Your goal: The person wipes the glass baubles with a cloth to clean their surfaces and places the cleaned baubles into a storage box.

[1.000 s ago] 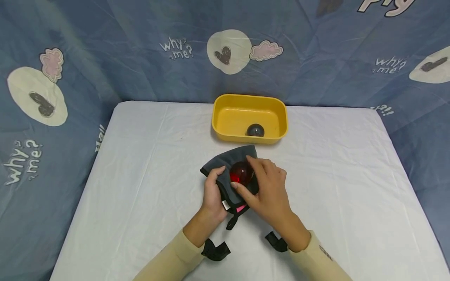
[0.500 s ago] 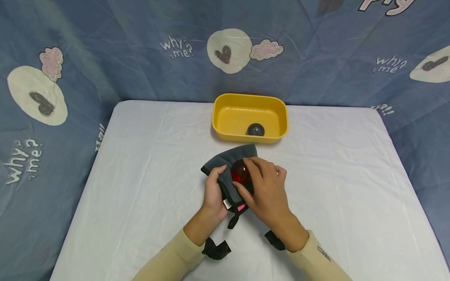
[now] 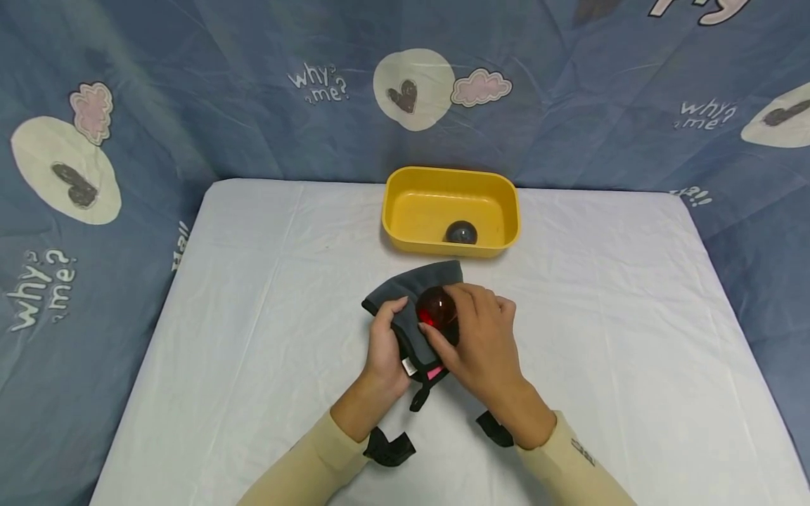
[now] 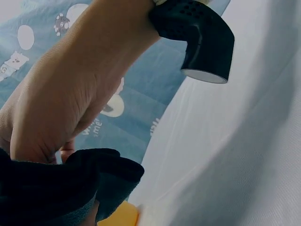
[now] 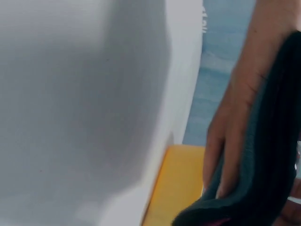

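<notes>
In the head view, my left hand (image 3: 384,351) grips a dark grey cloth (image 3: 411,282) with black edging, a small white tag and a black hanging loop. A bit of pink shows at its lower corner. Against the cloth sits a clear red ball (image 3: 436,307), pinched between the thumb and fingers of my right hand (image 3: 484,337). Dark folds of the cloth (image 4: 113,181) droop below the hand in the left wrist view. The right wrist view has the cloth (image 5: 268,155) lying along the fingers of my right hand (image 5: 235,122); the ball is hidden there.
A yellow rectangular tub (image 3: 451,249) stands at the back of the white-covered table (image 3: 253,316), just beyond the cloth. Inside it lies a dark grey glassy ball (image 3: 461,232). Behind hangs a blue printed curtain (image 3: 253,105). Each wrist wears a black camera mount (image 3: 389,450).
The fingers of my right hand shift over the red ball, covering more of it and then less, and the ball turns slightly against the cloth. My left hand stays almost still.
</notes>
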A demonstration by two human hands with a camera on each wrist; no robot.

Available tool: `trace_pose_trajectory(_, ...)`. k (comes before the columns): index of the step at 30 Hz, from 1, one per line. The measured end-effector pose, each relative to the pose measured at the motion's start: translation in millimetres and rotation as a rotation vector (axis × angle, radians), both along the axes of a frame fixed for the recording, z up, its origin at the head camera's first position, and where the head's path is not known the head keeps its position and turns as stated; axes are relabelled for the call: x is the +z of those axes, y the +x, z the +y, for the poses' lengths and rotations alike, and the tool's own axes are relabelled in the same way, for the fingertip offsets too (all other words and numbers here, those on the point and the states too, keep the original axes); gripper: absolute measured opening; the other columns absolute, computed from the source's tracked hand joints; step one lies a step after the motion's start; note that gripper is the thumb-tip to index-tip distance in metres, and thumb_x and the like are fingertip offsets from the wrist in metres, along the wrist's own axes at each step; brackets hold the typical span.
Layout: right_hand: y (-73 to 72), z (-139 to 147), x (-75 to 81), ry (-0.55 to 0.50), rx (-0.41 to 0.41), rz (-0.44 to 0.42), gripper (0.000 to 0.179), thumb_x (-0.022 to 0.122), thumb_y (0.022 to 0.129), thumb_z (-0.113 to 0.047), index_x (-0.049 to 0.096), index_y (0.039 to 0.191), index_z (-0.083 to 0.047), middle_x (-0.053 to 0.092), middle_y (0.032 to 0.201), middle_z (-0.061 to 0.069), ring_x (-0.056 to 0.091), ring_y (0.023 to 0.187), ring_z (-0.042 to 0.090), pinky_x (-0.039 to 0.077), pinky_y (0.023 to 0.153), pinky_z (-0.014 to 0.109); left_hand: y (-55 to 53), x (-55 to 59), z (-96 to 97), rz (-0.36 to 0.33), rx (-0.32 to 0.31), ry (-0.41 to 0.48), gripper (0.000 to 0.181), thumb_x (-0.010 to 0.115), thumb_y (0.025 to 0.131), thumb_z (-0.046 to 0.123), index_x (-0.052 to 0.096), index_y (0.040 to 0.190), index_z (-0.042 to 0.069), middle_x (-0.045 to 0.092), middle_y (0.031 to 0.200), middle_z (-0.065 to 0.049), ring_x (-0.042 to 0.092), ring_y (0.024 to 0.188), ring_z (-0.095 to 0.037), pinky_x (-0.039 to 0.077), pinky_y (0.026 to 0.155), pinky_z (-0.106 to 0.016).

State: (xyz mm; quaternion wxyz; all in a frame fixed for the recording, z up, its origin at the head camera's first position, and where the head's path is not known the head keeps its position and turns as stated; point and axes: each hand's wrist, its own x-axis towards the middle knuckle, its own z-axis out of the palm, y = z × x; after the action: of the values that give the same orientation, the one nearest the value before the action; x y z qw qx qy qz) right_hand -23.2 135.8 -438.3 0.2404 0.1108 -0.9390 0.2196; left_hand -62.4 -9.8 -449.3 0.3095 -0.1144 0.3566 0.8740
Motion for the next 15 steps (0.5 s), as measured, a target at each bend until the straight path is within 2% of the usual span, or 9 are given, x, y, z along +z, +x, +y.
trace_pose_trajectory(4,-1.6,-0.6,1.5,-0.052,-0.032,-0.032,0.058,0.087,0.084,-0.039,0.062,0.12,0.0,0.064,0.106,0.015,0.057,0.096,0.035,0.037,0.077,0.049,0.3,0.4,-1.8,-0.015,-0.003,-0.023,0.061,0.036,0.101,0.032,0.029,0.158,0.01,0.039,0.153,-0.007,0.045,0.129,-0.019,0.042,0.106,-0.03)
trace_pose_trajectory(7,-1.5,-1.2,1.2,-0.102,-0.047,-0.055,0.055,0.085,0.085,-0.042,0.065,0.117,-0.001,0.066,0.101,0.012,0.055,0.092,0.034,0.036,0.073,0.046,0.4,0.5,-2.2,-0.013,0.001,-0.034,0.06,0.036,0.101,0.032,0.031,0.157,0.01,0.041,0.151,-0.007,0.047,0.128,-0.018,0.043,0.106,-0.031)
trace_pose_trajectory(12,-1.5,-0.9,-0.4,-0.242,-0.047,-0.125,0.047,0.082,0.089,-0.039,0.069,0.116,-0.003,0.069,0.103,0.009,0.053,0.093,0.028,0.038,0.076,0.042,1.6,0.1,-2.4,-0.015,0.007,-0.045,0.057,0.037,0.102,0.034,0.036,0.153,0.01,0.049,0.143,-0.005,0.054,0.124,-0.016,0.045,0.107,-0.032)
trace_pose_trajectory(15,-1.7,-0.2,0.1,-0.336,-0.057,-0.192,0.042,0.08,0.092,-0.039,0.071,0.115,-0.004,0.07,0.104,0.007,0.052,0.095,0.023,0.042,0.08,0.041,2.7,-0.5,-2.6,-0.01,0.003,-0.045,0.058,0.037,0.102,0.034,0.036,0.154,0.01,0.049,0.144,-0.005,0.054,0.126,-0.016,0.045,0.108,-0.033)
